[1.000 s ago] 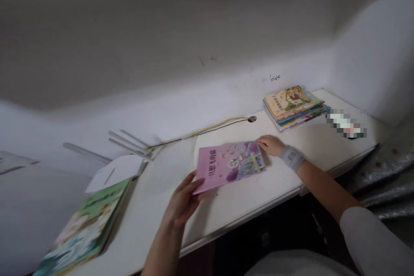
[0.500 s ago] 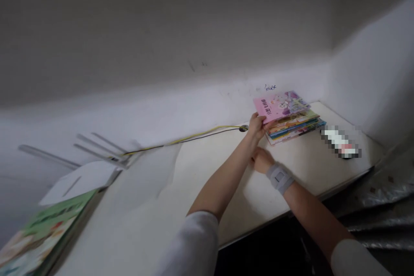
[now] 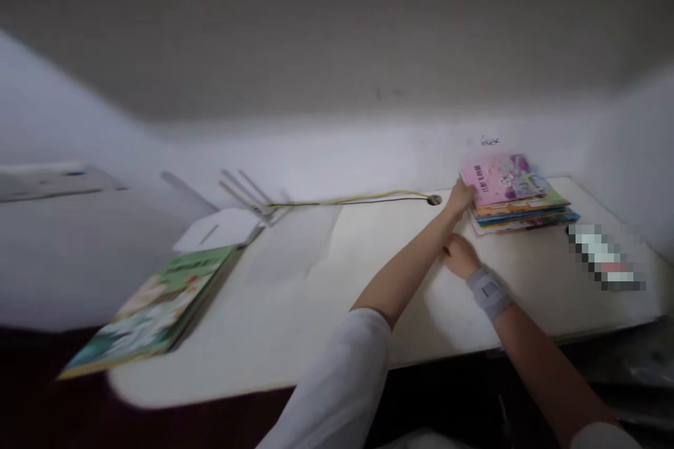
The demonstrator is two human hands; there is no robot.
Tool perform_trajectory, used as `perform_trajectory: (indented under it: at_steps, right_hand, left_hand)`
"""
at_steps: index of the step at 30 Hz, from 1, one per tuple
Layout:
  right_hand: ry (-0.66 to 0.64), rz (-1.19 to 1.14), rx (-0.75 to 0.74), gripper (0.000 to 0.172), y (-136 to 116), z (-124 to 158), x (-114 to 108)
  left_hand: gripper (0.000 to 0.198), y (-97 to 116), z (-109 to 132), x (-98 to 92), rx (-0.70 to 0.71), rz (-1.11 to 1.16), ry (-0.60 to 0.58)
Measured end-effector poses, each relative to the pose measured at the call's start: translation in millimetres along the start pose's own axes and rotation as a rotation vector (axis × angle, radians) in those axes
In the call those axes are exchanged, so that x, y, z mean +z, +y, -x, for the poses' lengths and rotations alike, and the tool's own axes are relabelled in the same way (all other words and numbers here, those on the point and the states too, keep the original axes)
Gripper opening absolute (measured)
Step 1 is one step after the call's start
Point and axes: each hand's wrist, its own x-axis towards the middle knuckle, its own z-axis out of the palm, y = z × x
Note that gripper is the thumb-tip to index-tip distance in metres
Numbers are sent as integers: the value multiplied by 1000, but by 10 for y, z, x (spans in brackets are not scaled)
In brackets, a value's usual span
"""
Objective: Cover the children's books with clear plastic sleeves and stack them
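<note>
Wore pale sleeves [image 3: 340,365] at the near side of the white desk [image 3: 368,344], with a grey wristband [image 3: 489,292] on the right wrist. Saw, towards the desk's left end, a green-covered book [image 3: 171,302], angled and jutting past the desk's edge. Saw, towards the right end, a slim item [image 3: 603,256] blurred into blocks, lying aslant just beside the stack. Held the right hand [image 3: 460,255] just beside the left forearm, on the desk or a little above; could not tell which. Bent its fingers inward, but could not tell how far closed, or whether around anything. Noted behind the green-covered book a white device [image 3: 221,230] with grey antennas [image 3: 247,189], smeared by blur.

Stretched the left hand [image 3: 460,198] farther out, to the left side of the stack of books [image 3: 526,222]. Gripped the pink book [image 3: 498,182] there by its left edge, with fingers closed on it; could not make out the fingertips. Had the pink book lying face up on top of the stack, leaving orange and blue edges showing in front below it. Traced, along the back of the desk, a yellow cable [image 3: 390,193] running into a round hole [image 3: 434,200]. Saw dark handwriting [image 3: 489,142] on the wall [image 3: 358,154], above the stack.
</note>
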Motion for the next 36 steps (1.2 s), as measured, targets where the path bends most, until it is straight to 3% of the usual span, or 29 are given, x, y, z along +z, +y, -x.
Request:
perform_trajectory:
  at_steps: [2, 4, 6, 8, 10, 12, 15, 20, 26, 36]
  right_hand:
    - [10, -17, -25, 34, 34, 15, 18]
    - [51, -44, -42, 34, 83, 27, 60]
    - [99, -80, -52, 33, 134, 36, 111]
    - [129, -107, -70, 33, 175, 45, 151]
    - [144, -120, -85, 33, 202, 53, 173]
    - [154, -121, -93, 33, 220, 61, 184]
    - [166, -111, -94, 32, 246, 71, 198]
    - [203, -93, -128, 32, 303, 97, 239]
    - [184, -58, -123, 33, 333, 142, 236]
    - [178, -15, -143, 35, 341, 142, 215]
  left_hand:
    - [36, 69, 86, -300, 67, -87, 78]
    - [36, 152, 238, -745, 195, -260, 118]
    - [33, 242, 460, -1312, 347, -512, 146]
    - [32, 323, 732, -1943, 388, -715, 255]
    - [35, 375, 1030, -2561, 296, -902, 427]
    - [38, 391, 1331, -3083, 106, -1069, 569]
    - [38, 348, 1744, -3595, -95, -1173, 613]
    - [38, 166, 2131, -3899, -229, -1239, 648]
    - [58, -54, 2084, -4031, -357, -1331, 673]
    - [38, -175, 2091, -4070, -214, -1507, 622]
